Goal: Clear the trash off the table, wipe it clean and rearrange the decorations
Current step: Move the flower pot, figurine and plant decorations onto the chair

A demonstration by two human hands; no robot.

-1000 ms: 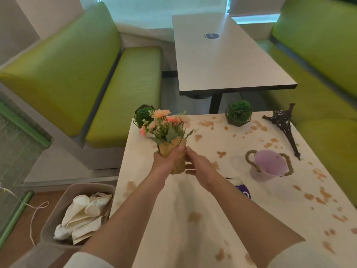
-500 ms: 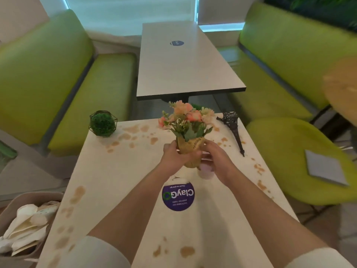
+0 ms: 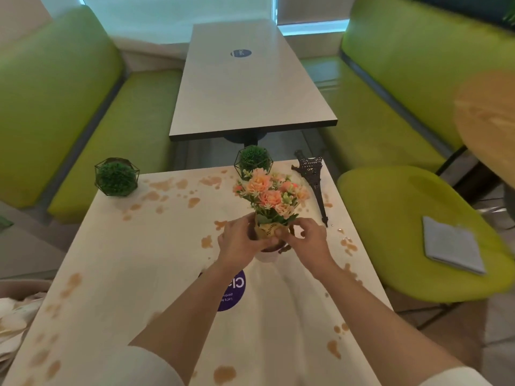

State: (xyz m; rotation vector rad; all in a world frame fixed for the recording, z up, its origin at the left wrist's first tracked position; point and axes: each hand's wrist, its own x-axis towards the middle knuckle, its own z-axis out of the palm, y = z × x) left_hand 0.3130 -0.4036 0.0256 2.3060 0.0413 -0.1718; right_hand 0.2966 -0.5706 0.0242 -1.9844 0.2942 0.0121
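Flowers (image 3: 271,195) in a tan paper wrap sit between both hands over the far right part of the stained table (image 3: 133,263). The left hand (image 3: 241,240) is curled around the wrap from the left, fingers closed on the paper. The right hand (image 3: 308,240) comes in from the right with thumb and forefinger pinched on the wrap's edge, its other fingers loosely bent. Just under the wrap a pale cup (image 3: 267,253) stands on the table, and the bunch's base seems to be in or right above its mouth; the hands hide the contact, so I cannot tell which.

Brown spill marks (image 3: 164,185) are scattered over much of the tabletop. A purple round sticker (image 3: 232,292) lies flat near the middle, partly covered by the left forearm. At the far left corner stands a green ball plant in a wire frame (image 3: 116,177); a second green ball plant (image 3: 255,160) stands at the far edge, just behind the flowers. A dark tower model (image 3: 312,176) lies tipped over along the right edge, its tip pointing toward the person.

On the green chair (image 3: 390,232) to the right lies a folded grey cloth (image 3: 451,245). At the lower left, a bin holding crumpled paper trash (image 3: 14,324) stands beside the table.
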